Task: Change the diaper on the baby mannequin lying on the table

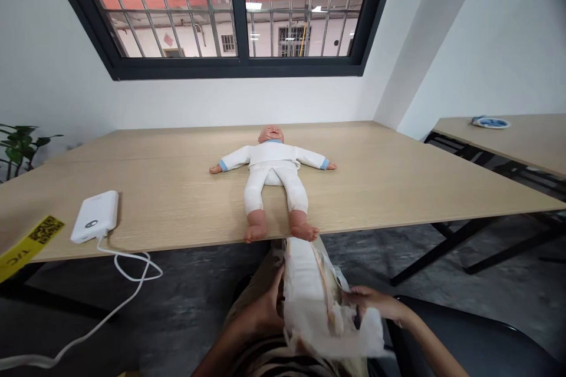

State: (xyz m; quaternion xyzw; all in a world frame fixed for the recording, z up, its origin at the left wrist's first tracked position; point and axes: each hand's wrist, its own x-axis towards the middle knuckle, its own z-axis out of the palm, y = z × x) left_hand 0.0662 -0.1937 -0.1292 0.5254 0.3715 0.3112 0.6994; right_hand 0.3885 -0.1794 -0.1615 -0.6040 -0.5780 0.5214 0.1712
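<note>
A white disposable diaper (305, 283), opened out lengthwise, lies over my lap below the table edge. Its ruffled sides and side tabs are partly blurred. My left hand (267, 306) grips its left side, the fingertips hidden behind it. On the other side, my right hand (375, 301) pinches the diaper's right edge between thumb and fingers. Just beyond the diaper, a baby doll (275, 174) in a white suit with blue cuffs rests on its back, arms spread, bare feet at the table's front edge.
On the left of the wooden table (398, 182) sits a white power bank (96, 216) with a white cable (132, 300) trailing off the edge. A yellow tag (30, 244) shows at far left. A black chair (469, 336) stands at my right.
</note>
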